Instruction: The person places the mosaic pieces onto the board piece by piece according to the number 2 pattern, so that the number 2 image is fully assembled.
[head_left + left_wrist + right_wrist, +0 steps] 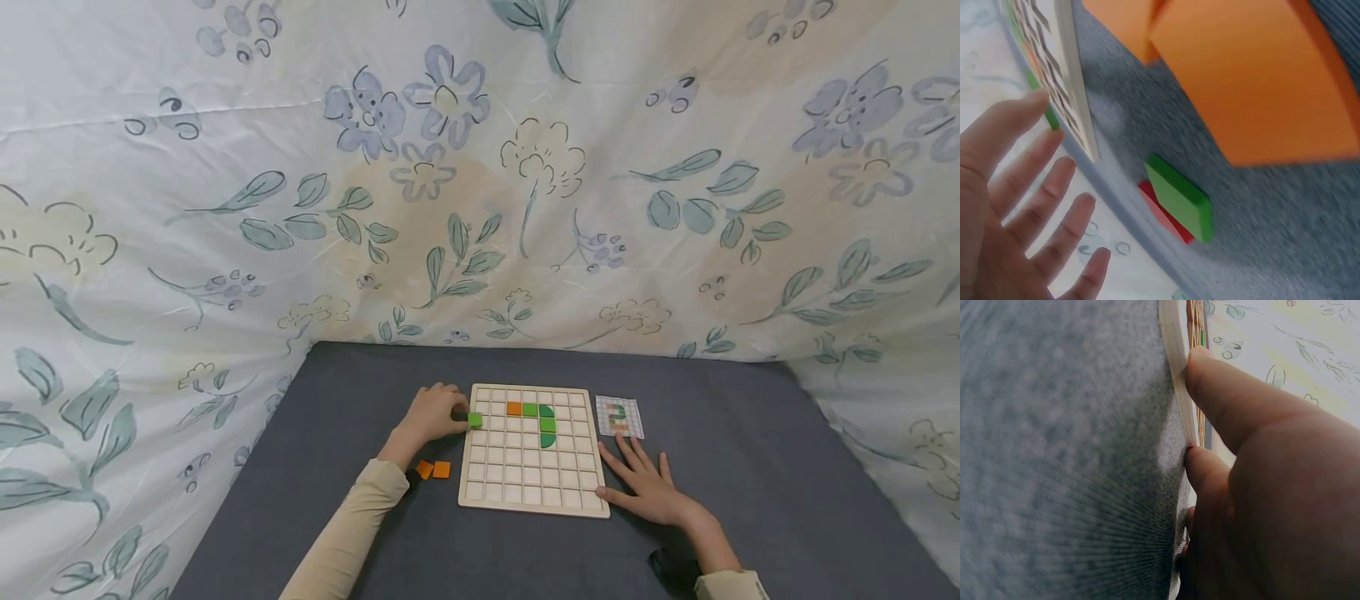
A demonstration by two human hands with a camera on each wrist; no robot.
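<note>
My left hand [431,415] pinches a green square tile [475,420] between thumb and index finger, at the left edge of the wooden grid board [502,492]. In the left wrist view, that tile shows edge-on by the thumb tip, with the other fingers spread. On the board, an orange square tile [513,408], green square tiles [547,424] and green rounded tiles [548,440] form a row that turns downward. My right hand [648,483] lies with fingers spread, its thumb on the board's right edge and a fingertip at the small pattern card [619,417].
Two orange tiles [442,470] lie on the dark grey tablecloth [540,558] beside my left wrist. Farther off, a loose green tile [1179,197] overlaps a red tile [1163,214] in the left wrist view. A floral curtain [480,208] hangs behind the table.
</note>
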